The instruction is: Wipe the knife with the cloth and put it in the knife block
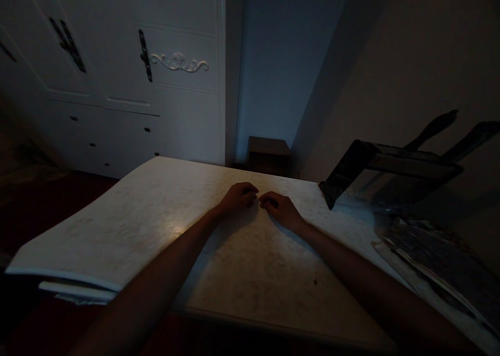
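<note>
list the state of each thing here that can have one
left hand: fingers curled, resting on the table, holding nothing visible
right hand: fingers curled, resting on the table
table: pale top, lit patch
wardrobe doors: closed
dark tray: tilted, propped
papers: lying flat

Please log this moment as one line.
left hand: curled on white tabletop | right hand: curled beside it, fingertips almost meeting | holding: unclear

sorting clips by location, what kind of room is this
Probably a bedroom or similar room at home, dimly lit. A white wardrobe with dark handles and drawers fills the far wall, a small wooden cabinet stands beside it, and both hands rest on a pale tabletop.
</note>
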`<move>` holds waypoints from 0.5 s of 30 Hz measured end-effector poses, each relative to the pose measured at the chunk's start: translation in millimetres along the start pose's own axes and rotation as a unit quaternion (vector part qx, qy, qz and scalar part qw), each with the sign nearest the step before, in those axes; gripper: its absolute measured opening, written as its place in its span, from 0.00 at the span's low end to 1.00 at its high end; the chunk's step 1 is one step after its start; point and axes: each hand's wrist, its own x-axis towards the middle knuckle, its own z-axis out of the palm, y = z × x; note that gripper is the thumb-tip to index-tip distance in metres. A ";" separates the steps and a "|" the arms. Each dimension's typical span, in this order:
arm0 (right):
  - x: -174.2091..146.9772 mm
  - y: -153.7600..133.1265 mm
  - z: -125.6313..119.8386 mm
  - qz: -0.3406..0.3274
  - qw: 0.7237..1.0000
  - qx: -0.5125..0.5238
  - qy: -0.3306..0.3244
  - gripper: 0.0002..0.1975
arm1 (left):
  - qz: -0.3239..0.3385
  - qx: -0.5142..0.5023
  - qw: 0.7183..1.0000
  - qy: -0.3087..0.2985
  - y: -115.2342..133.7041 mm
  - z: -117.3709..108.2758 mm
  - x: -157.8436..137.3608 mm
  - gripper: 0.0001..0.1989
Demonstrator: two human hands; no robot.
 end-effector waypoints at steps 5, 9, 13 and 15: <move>-0.3 -1.6 -0.4 -0.003 1.000 -0.002 0.000 0.10 | 0.005 0.020 1.000 0.003 -3.8 0.6 2.0 0.10; -0.6 0.0 -0.3 -0.010 1.000 -0.004 -0.003 0.10 | 0.007 0.023 1.000 0.000 -2.6 0.1 1.9 0.10; -0.4 1.8 -0.1 -0.010 1.000 -0.005 -0.001 0.10 | 0.002 0.025 1.000 -0.004 0.1 -0.5 0.7 0.11; -0.4 1.8 -0.2 -0.010 1.000 -0.006 -0.002 0.10 | 0.003 0.025 1.000 -0.004 0.5 -0.6 0.4 0.11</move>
